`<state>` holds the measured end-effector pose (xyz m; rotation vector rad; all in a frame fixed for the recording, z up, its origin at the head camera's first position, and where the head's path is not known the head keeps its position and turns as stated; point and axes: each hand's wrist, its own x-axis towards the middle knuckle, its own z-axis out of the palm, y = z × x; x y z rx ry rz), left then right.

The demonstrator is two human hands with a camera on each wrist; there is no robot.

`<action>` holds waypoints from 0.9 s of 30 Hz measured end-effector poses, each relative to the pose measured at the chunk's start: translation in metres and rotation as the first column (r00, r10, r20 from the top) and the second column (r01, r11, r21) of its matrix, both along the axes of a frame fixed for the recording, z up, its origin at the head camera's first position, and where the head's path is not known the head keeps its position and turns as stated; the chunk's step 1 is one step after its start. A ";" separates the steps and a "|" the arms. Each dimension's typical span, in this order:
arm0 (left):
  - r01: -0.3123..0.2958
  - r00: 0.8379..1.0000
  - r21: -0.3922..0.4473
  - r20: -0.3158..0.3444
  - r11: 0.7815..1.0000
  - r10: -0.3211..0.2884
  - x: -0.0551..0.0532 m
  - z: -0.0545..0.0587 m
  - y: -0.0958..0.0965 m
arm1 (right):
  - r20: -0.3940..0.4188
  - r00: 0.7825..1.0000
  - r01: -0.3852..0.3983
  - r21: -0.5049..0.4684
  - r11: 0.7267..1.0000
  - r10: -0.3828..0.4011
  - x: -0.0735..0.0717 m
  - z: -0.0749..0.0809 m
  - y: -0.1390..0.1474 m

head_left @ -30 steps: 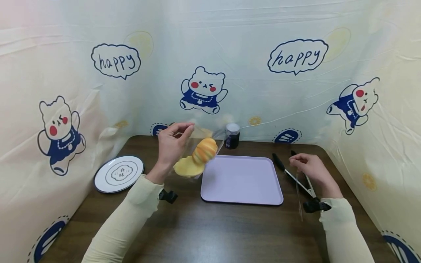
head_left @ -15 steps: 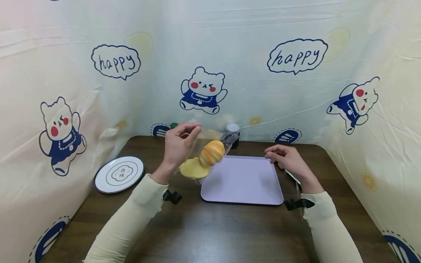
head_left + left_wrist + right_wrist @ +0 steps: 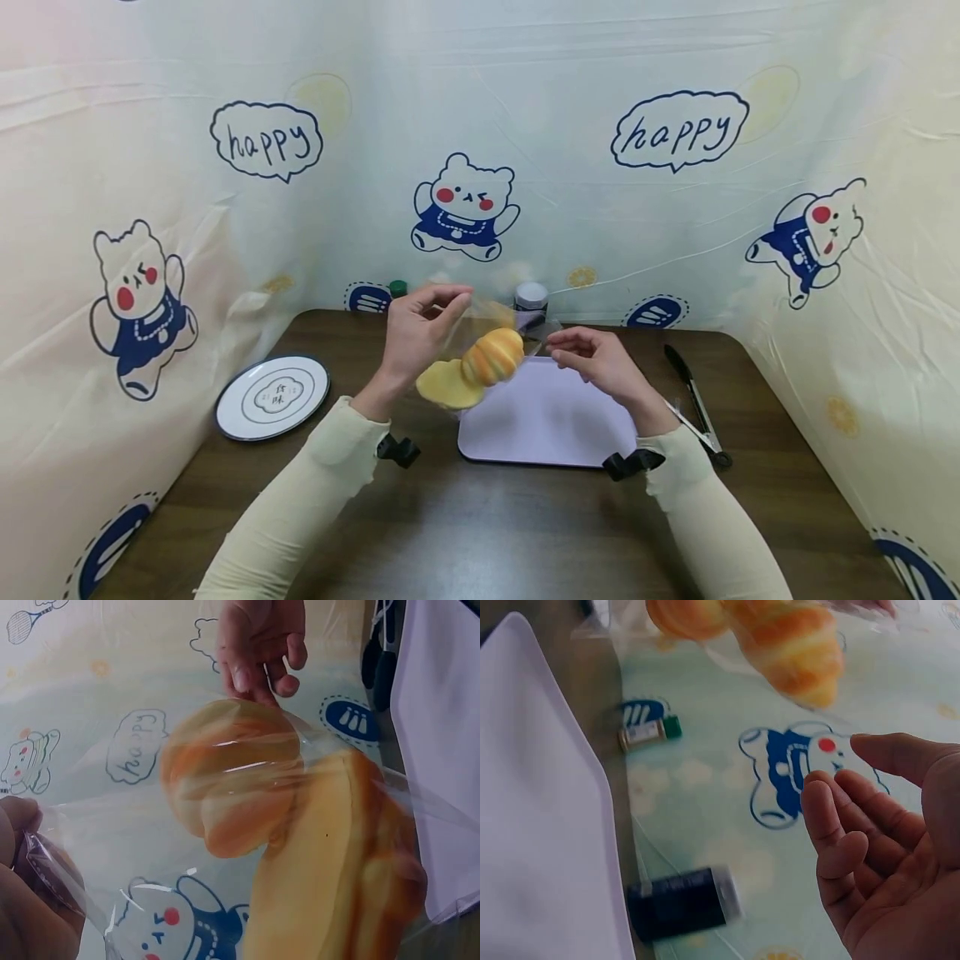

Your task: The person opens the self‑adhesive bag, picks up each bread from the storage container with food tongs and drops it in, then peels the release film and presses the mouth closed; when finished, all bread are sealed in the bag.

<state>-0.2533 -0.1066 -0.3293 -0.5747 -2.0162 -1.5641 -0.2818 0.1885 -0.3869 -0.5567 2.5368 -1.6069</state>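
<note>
In the head view my left hand [image 3: 422, 333] pinches the top edge of a clear plastic bag [image 3: 97, 817]. Inside the raised bag are a ridged orange-yellow bread roll [image 3: 493, 357] and a flat pale-yellow bread piece [image 3: 450, 385]; the left wrist view shows them through the film. My right hand [image 3: 596, 362] hovers close to the bag's right side, above the lilac tray [image 3: 540, 429]. Nothing lies between its slightly bent fingers, and the right wrist view has the bread [image 3: 791, 652] apart from the fingertips.
Black-handled tongs [image 3: 699, 400] lie right of the tray, partly behind my right wrist. A white, dark-rimmed plate [image 3: 236, 400] stands at the left. Along the back are a dark jar with a white lid [image 3: 531, 293] and a green-capped bottle [image 3: 649, 733].
My right hand has moved left from above the tongs to beside the bag, uncovering the tongs. My left hand has carried the bag of bread slightly right, over the tray's left part.
</note>
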 end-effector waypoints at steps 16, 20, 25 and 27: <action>0.027 0.998 -0.038 0.060 0.999 -0.025 0.001 0.000 -0.004 | -0.074 0.996 0.039 -0.101 0.994 -0.047 0.004 0.004 -0.022; 0.034 0.985 -0.043 0.173 0.999 -0.026 -0.001 0.001 -0.012 | -0.116 0.992 0.032 -0.154 0.988 -0.050 0.003 0.009 -0.015; 0.064 0.956 -0.034 0.289 0.997 -0.052 -0.004 0.001 -0.023 | -0.170 0.984 0.018 -0.203 0.979 -0.053 0.002 0.017 -0.006; 0.073 0.943 -0.040 0.329 0.997 -0.056 -0.005 0.001 -0.026 | -0.189 0.980 0.026 -0.207 0.978 -0.066 0.002 0.020 -0.002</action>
